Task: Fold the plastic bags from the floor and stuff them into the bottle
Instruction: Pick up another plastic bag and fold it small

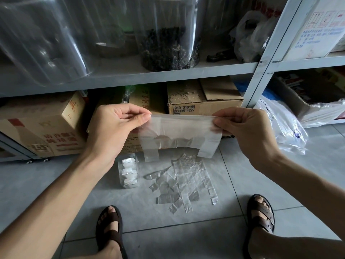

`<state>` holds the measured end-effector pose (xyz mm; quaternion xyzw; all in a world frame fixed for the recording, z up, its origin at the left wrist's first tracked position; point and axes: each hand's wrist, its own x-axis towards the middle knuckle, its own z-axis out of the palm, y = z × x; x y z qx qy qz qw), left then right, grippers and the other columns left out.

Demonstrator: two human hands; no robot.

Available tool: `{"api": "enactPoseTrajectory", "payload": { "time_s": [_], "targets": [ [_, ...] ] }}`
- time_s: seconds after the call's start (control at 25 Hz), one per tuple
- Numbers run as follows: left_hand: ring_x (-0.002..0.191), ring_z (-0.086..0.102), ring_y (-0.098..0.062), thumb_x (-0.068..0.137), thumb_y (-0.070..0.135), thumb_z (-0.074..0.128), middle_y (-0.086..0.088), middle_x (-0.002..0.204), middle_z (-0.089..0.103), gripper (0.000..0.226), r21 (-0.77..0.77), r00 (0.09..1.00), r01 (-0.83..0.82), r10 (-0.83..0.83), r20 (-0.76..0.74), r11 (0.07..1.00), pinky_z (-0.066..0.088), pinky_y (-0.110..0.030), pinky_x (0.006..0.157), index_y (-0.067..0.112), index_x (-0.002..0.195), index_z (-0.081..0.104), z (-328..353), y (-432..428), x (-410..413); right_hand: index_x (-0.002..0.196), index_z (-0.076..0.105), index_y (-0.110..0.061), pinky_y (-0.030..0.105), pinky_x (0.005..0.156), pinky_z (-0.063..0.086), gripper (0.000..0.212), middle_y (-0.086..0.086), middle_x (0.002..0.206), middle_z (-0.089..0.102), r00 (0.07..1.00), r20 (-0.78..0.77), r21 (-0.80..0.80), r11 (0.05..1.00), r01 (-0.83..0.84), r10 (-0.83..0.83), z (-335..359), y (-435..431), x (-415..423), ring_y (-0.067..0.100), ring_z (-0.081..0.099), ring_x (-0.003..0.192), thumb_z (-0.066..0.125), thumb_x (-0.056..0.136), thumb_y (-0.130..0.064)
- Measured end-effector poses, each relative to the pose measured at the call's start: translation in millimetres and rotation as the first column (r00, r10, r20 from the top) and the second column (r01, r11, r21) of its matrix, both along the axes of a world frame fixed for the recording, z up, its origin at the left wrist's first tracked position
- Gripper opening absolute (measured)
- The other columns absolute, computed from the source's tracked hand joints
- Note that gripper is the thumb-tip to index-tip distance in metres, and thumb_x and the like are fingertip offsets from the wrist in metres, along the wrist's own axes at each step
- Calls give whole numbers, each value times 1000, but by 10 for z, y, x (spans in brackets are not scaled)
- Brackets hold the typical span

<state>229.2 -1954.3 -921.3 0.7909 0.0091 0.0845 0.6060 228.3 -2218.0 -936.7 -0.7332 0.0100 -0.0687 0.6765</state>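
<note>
A clear plastic bag (180, 134) hangs stretched between my hands, its two handle loops dangling at the bottom. My left hand (115, 128) pinches its upper left corner. My right hand (244, 128) pinches the upper right corner. Below it on the grey tile floor lie several more flat clear bags (186, 182). To their left stands a small clear bottle (128, 173) holding white folded bags.
A grey metal shelf (149, 75) carries large clear jars above and cardboard boxes (203, 101) below. A crumpled printed plastic bag (283, 126) lies at the right by the shelf post. My sandalled feet (110, 228) stand at the bottom of the view.
</note>
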Motion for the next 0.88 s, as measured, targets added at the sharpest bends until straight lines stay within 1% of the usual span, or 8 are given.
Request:
{"api": "enactPoseTrajectory", "payload": {
  "time_s": [0.16, 0.28, 0.4, 0.52, 0.56, 0.64, 0.76, 0.88],
  "targets": [
    [66, 62, -15, 82, 16, 79, 0, 73, 74, 8, 109, 999, -19, 15, 36, 994, 54, -33, 67, 24, 79, 78, -9, 36, 14, 77, 75, -21, 19, 62, 54, 18, -4, 72, 74, 999, 39, -139, 990, 39, -34, -30, -40, 23, 7, 67, 64, 76, 81, -3],
    [75, 64, -11, 81, 24, 80, 6, 82, 74, 7, 194, 998, -60, 53, 42, 979, 51, -33, 76, 28, 77, 77, -27, 53, 41, 77, 73, -25, 20, 73, 51, 16, -6, 86, 71, 996, 84, -287, 956, 62, -39, -48, -54, 35, 5, 62, 75, 77, 82, -10],
    [88, 69, -4, 87, 16, 74, 10, 93, 76, 11, 109, 1000, 10, -11, 6, 994, 51, -28, 91, 25, 81, 73, 4, 20, 60, 84, 70, -15, 18, 75, 50, 10, -8, 94, 71, 999, 19, -204, 979, -28, 32, -34, -49, 50, 3, 65, 82, 70, 88, -7],
    [78, 62, -5, 93, 16, 67, 9, 80, 71, 15, 95, 998, 58, -59, 4, 994, 47, -27, 82, 25, 82, 70, 33, -14, 71, 85, 62, -10, 31, 75, 57, 13, 0, 79, 67, 994, -27, -60, 992, -110, 109, -17, -27, 39, 15, 63, 77, 60, 96, -4],
    [75, 61, -6, 94, 15, 66, 10, 76, 68, 16, 85, 998, 59, -60, 7, 995, 47, -27, 79, 25, 82, 69, 37, -22, 73, 84, 60, -10, 30, 71, 59, 15, -1, 73, 65, 992, -32, -26, 992, -121, 121, -5, -19, 32, 14, 63, 73, 58, 97, -3],
    [73, 61, -7, 95, 13, 65, 11, 73, 67, 18, 49, 998, 58, -59, 20, 997, 49, -31, 76, 25, 82, 69, 48, -18, 74, 83, 59, -11, 24, 65, 56, 16, -4, 66, 61, 992, -21, -26, 992, -123, 123, 15, -6, 34, 11, 61, 67, 56, 98, -3],
    [72, 62, -5, 94, 11, 66, 13, 71, 68, 17, 26, 997, 55, -56, 48, 998, 50, -29, 72, 23, 83, 69, 70, -28, 54, 89, 65, -12, 26, 69, 57, 12, 1, 71, 63, 994, 3, -63, 992, -106, 106, 26, -14, 56, 13, 62, 72, 59, 97, -6],
    [71, 63, -7, 93, 13, 67, 11, 73, 70, 12, 42, 996, 47, -50, 68, 998, 52, -32, 73, 21, 85, 70, 88, -42, 27, 93, 70, -16, 25, 70, 58, 15, -5, 76, 71, 994, 12, -106, 989, -104, 106, 31, -9, 50, 10, 66, 74, 59, 97, -6]
  ]
}}
